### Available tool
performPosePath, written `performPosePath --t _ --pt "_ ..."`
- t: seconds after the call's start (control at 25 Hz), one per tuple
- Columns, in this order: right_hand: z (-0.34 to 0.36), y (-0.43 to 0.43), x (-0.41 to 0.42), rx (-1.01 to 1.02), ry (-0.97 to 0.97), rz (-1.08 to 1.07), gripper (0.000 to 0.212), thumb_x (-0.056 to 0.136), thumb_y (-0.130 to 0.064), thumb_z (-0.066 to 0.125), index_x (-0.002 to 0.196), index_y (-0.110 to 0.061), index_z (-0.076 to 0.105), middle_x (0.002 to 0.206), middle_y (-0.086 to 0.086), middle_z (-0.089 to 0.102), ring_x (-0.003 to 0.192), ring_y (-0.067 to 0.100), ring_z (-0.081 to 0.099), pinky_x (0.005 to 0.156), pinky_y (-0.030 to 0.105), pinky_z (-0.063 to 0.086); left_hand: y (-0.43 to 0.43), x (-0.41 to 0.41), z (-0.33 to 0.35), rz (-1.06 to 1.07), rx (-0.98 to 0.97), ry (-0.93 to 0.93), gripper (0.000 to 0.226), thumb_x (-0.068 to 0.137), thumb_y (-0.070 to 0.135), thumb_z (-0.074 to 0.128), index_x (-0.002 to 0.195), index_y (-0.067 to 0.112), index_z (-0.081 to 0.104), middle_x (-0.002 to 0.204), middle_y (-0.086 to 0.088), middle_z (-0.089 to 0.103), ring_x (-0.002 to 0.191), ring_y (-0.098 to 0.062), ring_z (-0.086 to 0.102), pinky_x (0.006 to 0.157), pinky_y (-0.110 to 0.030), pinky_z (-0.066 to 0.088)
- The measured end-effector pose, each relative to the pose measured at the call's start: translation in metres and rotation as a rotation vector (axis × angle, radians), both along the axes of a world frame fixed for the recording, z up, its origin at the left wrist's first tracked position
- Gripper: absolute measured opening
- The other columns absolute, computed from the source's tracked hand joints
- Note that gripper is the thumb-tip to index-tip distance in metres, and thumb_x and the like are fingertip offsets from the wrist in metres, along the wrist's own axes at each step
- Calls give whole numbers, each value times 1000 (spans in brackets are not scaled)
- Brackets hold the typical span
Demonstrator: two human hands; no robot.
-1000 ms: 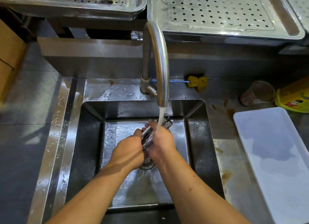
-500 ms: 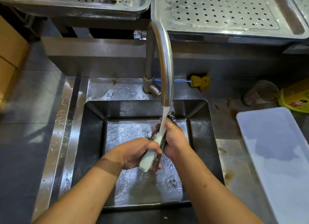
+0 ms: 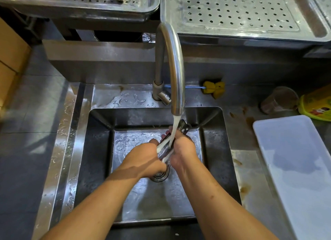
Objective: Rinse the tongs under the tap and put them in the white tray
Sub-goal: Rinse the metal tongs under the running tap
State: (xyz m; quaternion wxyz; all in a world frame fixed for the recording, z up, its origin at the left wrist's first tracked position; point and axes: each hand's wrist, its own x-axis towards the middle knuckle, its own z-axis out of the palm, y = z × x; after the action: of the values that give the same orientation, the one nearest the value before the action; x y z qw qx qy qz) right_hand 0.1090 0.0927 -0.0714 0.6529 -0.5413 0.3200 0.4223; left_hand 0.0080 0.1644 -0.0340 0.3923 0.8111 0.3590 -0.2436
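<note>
Gripping from the left, the left hand point(image 3: 143, 157) curls its fingers round the lower end of the slim, dark, wet-shining metal tongs point(image 3: 184, 127), low over the deep square steel sink point(image 3: 96, 159) and its round drain point(image 3: 160, 175). Water point(image 3: 176, 121) from the curved steel tap point(image 3: 176, 64) pours white right onto them! The tongs slant up and away, arms pressed close, far tips poking out just under the spout. The right hand point(image 3: 182, 146) wraps round the upper part. Well off to the right, the white rectangular plastic tray point(image 3: 295, 159) sits on the stained steel counter point(image 3: 247, 168).
</note>
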Motion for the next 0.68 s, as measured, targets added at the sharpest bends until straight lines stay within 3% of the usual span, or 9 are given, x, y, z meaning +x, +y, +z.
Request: performPosePath --t 0.12,0.2,0.28,0.4,0.48,0.52,0.6,0.68 --pt "11 -6 -1 118 53 113 17 95 -20 75 91 -4 69 67 10 71 67 26 70 78 49 60 8 -6 -5 125 -526 -130 25 67 22 71 88 12 62 76 -6 68 64 -19 62 58 -30 47" --pt "16 -9 -1 180 76 201 16 96 -19 71 89 -6 65 69 11 71 77 30 72 81 51 58 5 -13 -8 306 -846 -156 29 72 20 73 96 4 66 83 -17 71 71 -27 69 65 -35 55" --pt "20 -11 -4 194 87 261 13 98 -15 67 90 -7 62 66 10 66 77 33 72 80 49 58 3 -19 -12 396 -966 -113 35 77 25 75 102 0 70 91 -19 77 78 -32 77 69 -38 64" --pt "16 -9 -11 59 31 231 6 99 -6 60 94 -4 60 57 9 57 59 28 66 62 40 58 2 -19 -15 190 -659 -62 42 83 50 71 93 10 79 86 -8 83 80 -23 81 75 -41 68" --pt "14 -10 -10 -45 -93 238 6 97 -2 58 102 -5 59 61 9 58 55 24 60 57 37 54 4 -20 -16 55 -303 -21 58 76 75 65 84 19 74 70 4 78 64 -11 74 63 -33 62" --pt "12 -12 -8 -88 -158 271 11 95 -2 60 105 -8 60 65 9 61 57 23 62 58 38 56 5 -21 -15 22 -173 -16 67 71 86 61 89 22 71 73 9 77 66 -5 71 60 -28 54" --pt "12 -16 -7 -154 -291 414 22 89 -9 65 109 -18 62 78 6 69 69 23 67 65 40 60 6 -24 -11 139 -195 -124 80 65 93 56 112 29 65 101 18 74 86 8 65 66 -16 47" --pt "13 -22 -13 -193 -470 679 33 81 -27 67 114 -27 63 88 -5 72 80 14 70 69 26 60 4 -19 -6 421 -328 -304 86 64 83 63 130 28 60 124 12 71 103 6 65 80 -13 51"
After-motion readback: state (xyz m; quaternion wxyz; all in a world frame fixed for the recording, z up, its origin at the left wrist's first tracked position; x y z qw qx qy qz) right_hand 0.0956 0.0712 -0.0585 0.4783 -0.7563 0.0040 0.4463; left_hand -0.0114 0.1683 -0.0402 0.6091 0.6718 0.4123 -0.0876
